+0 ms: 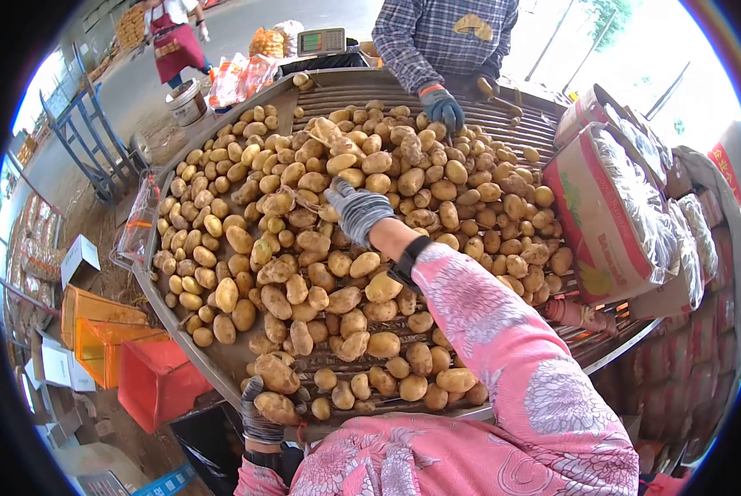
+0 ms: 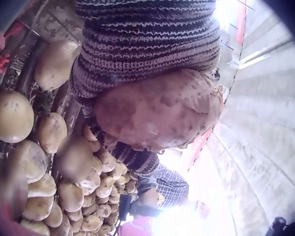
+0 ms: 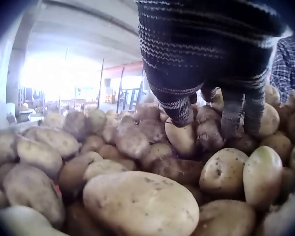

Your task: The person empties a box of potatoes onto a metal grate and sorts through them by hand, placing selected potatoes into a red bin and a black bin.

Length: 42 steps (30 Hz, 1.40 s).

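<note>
Potatoes [image 1: 308, 240] cover the slatted sorting table [image 1: 552, 153] in a wide heap. At the near edge, my left hand [image 1: 259, 420] in a striped glove grips a brown potato [image 1: 277, 407], its fingers wrapped round it; the left wrist view shows this rough-skinned potato [image 2: 157, 110] close up against the glove [image 2: 147, 54]. My right hand [image 1: 358, 213] reaches over the middle of the heap. In the right wrist view its gloved fingers [image 3: 231, 115] point down apart among the potatoes, and one fingertip touches a yellowish potato [image 3: 181, 139].
Across the table a person in a checked shirt [image 1: 445, 41] has a gloved hand [image 1: 442, 107] on the heap. Boxes with plastic wrap [image 1: 610, 215] stand at the right edge. Orange [image 1: 110, 351] and red [image 1: 164, 380] crates and a blue hand truck [image 1: 89, 140] are on the left.
</note>
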Each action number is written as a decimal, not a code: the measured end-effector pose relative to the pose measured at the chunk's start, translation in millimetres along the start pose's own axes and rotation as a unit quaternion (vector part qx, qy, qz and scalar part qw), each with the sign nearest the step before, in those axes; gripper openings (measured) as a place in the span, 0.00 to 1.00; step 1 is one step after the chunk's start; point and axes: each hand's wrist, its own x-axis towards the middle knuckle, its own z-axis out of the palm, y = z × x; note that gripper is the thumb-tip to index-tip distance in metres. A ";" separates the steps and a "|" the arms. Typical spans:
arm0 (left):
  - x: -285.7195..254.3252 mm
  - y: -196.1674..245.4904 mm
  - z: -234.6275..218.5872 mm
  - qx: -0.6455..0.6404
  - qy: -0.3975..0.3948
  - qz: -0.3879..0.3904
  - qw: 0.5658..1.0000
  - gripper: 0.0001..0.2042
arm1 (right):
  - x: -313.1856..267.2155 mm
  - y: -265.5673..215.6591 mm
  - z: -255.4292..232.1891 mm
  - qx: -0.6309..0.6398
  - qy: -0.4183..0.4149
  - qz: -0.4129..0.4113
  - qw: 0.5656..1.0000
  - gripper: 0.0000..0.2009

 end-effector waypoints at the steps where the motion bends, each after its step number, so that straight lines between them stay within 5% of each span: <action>1: 1.2 0.0 1.8 -0.007 0.000 -0.006 1.000 0.26 | 4.7 -4.3 -2.1 -0.025 -0.010 0.008 1.000 0.25; 7: 1.0 1.4 -8.9 0.001 0.005 0.003 1.000 0.29 | 31.3 -10.5 6.2 -0.040 -0.042 0.012 0.998 0.17; 14: 1.3 -1.4 -2.2 -0.069 -0.012 0.037 0.997 0.29 | 8.4 -9.4 -16.0 -0.037 -0.066 -0.004 0.997 0.25; 18: 6.5 -0.3 0.7 -0.041 -0.047 0.023 0.998 0.29 | -2.6 -9.9 -5.3 -0.081 0.038 -0.030 0.996 0.19; 22: 8.0 -1.7 9.1 -0.073 -0.045 0.017 0.996 0.29 | -8.5 -2.0 -13.4 0.120 0.025 0.059 0.991 0.24; 27: 16.6 -6.1 28.4 -0.065 -0.048 0.018 0.997 0.28 | -9.4 -4.4 4.7 0.001 0.041 0.033 0.999 0.28; 32: 15.6 -4.8 38.1 -0.071 -0.085 0.063 0.992 0.28 | -5.4 2.6 3.0 0.117 0.008 0.055 0.992 0.26; 34: 17.6 -1.2 26.3 -0.038 -0.097 0.089 0.991 0.29 | -5.5 12.1 32.7 0.493 0.037 0.031 0.868 0.24; 35: 18.3 1.2 27.4 -0.079 -0.085 0.082 0.990 0.30 | -23.3 -3.1 0.4 0.640 -0.052 0.111 0.758 0.23; 36: 18.5 2.6 25.6 -0.120 -0.072 0.074 0.987 0.31 | -34.2 -9.6 -5.3 0.636 -0.058 0.111 0.762 0.23; 37: 24.9 6.1 7.3 -0.106 -0.178 0.048 0.977 0.32 | -43.7 -14.1 -7.1 0.734 -0.115 0.090 0.663 0.24; 38: 23.1 5.4 16.9 -0.114 -0.177 0.049 0.976 0.32 | -53.0 -21.9 -14.6 0.816 -0.169 0.069 0.548 0.24; 40: 21.6 6.8 38.3 -0.157 -0.115 0.111 0.975 0.32 | -67.5 -48.0 -30.4 0.848 -0.173 0.088 0.493 0.24; 42: 27.5 7.7 51.2 -0.170 -0.158 0.132 0.964 0.30 | -72.9 -62.7 -20.5 0.853 -0.193 0.059 0.481 0.25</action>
